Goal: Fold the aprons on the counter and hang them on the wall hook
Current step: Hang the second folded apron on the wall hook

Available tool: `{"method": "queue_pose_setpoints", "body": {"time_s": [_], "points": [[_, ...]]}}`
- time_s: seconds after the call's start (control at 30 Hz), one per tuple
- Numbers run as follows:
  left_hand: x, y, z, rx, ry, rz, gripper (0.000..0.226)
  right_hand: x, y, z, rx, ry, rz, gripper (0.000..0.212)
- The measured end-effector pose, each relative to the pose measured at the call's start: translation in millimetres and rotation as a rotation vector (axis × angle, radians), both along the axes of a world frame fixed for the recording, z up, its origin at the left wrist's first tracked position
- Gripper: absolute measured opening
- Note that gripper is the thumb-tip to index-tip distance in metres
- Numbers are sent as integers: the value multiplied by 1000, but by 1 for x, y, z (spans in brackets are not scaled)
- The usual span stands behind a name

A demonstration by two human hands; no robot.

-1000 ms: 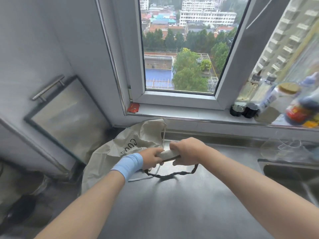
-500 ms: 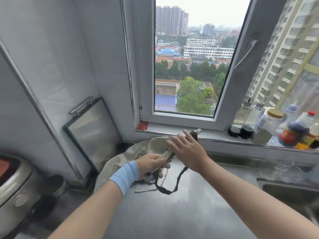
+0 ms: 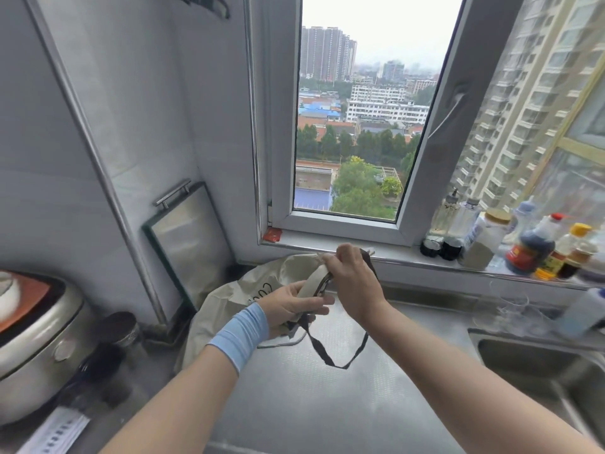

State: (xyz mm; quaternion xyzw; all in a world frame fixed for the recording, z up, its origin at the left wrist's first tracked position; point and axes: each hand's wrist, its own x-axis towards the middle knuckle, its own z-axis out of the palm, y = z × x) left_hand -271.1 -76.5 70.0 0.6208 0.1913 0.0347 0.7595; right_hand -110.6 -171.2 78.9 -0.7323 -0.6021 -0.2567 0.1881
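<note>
Head view: steel worktop point(image 3: 294, 404) below an open window point(image 3: 353, 126). A rice cooker point(image 3: 36, 348), a leaning metal tray point(image 3: 190, 244), then a loose apron point(image 3: 222, 306) heaped by the wall. Above the worktop the left hand point(image 3: 288, 306) curls its fingers round the folded apron point(image 3: 312, 285); the right hand point(image 3: 353, 280) pinches its top. Farther right, sauce bottles point(image 3: 530, 250) and sink point(image 3: 540, 365).

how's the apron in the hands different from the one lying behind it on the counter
The folded apron is a narrow bundle; the loose apron lies spread and crumpled. The folded apron is held above the counter by the left hand and right hand; the loose apron rests on it. A dark strap loops down from the folded apron; the loose apron shows dark lettering. Both are cream fabric.
</note>
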Motion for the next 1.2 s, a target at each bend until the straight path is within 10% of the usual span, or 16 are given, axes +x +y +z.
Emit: {"method": "queue_pose_setpoints", "body": {"time_s": [0.43,0.57,0.9,1.03,1.2], "points": [[-19,-15,30,131,34,128,86,-44,-8,59,30,1172,71,24],[-21,-23,41,87,-52,71,71,-59,-3,69,57,1382,98,24],[-11,-21,53,122,-60,123,32,-51,9,78,-193,1248,118,29],[2,1,54,337,-24,214,53,-36,10,92,-447,1691,319,18],[17,24,68,484,31,214,49,-19,38,93,-249,1459,183,35]]}}
